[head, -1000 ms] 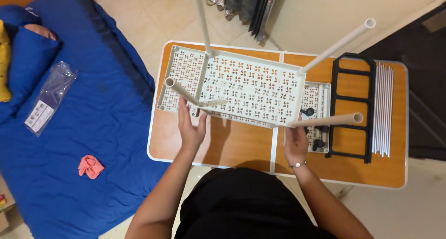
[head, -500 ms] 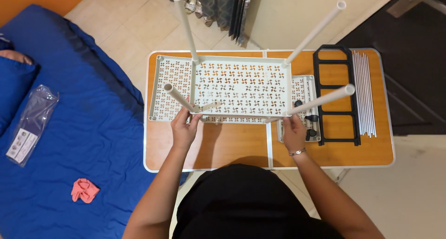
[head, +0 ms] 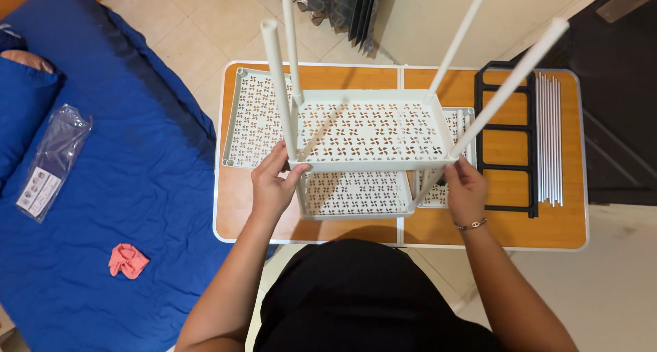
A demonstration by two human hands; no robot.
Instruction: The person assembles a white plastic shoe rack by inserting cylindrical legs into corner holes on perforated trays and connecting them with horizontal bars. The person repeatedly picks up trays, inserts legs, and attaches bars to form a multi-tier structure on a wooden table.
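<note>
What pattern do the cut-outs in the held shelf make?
Rows of small pinwheel-shaped holes across the white shelf, seen in the head view.

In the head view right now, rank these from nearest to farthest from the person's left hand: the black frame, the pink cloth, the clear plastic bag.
From the left hand:
1. Pink cloth, lower left on the blue mattress.
2. Black frame, across the table on the right.
3. Clear plastic bag, far left on the mattress.

Black top, bracelet on wrist
</note>
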